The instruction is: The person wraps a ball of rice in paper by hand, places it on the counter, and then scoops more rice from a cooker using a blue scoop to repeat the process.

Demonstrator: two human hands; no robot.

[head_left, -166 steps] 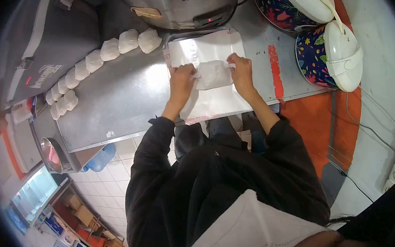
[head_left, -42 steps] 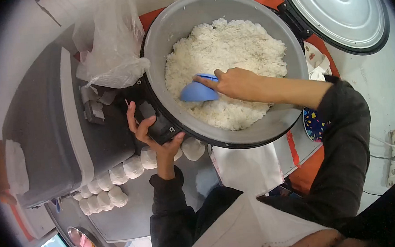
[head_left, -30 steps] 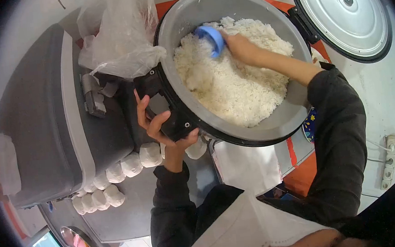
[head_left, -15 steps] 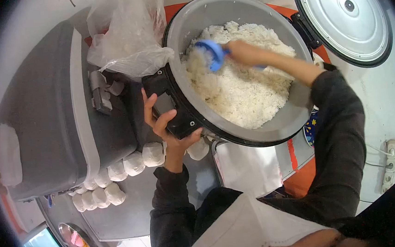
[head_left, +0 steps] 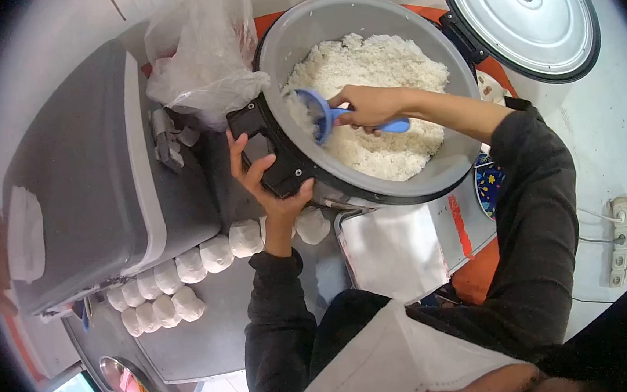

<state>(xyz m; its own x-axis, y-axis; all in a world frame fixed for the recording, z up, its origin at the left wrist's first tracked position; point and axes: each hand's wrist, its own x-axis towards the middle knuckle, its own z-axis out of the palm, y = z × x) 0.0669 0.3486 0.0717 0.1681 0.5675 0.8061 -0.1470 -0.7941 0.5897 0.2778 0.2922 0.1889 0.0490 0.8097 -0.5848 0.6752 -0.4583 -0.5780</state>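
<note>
A large rice cooker point(head_left: 267, 89) stands open in front of me, its grey inner pot point(head_left: 429, 28) holding a heap of white rice point(head_left: 384, 65). My right hand point(head_left: 369, 107) is closed round the handle of a blue rice scoop point(head_left: 325, 114). The scoop's bowl is at the left side of the pot, with rice in and around it. Outside the pot, my left hand point(head_left: 265, 189) grips the cooker's black side handle point(head_left: 271, 166), thumb at the near end and fingers along the outer side.
Rows of white wrapped bundles point(head_left: 215, 254) sit by a big grey container point(head_left: 69, 178) on the left. Sheets of white paper point(head_left: 391, 252) lie below the cooker. A plastic bag point(head_left: 204, 64) touches its rim; the raised lid point(head_left: 524, 13) is at upper right. A power strip point(head_left: 619, 242) is on the right.
The scoop has moved down and left to the pot's left wall, and its handle now shows beyond my right hand. My left hand stays on the cooker's handle. The view has shifted slightly.
</note>
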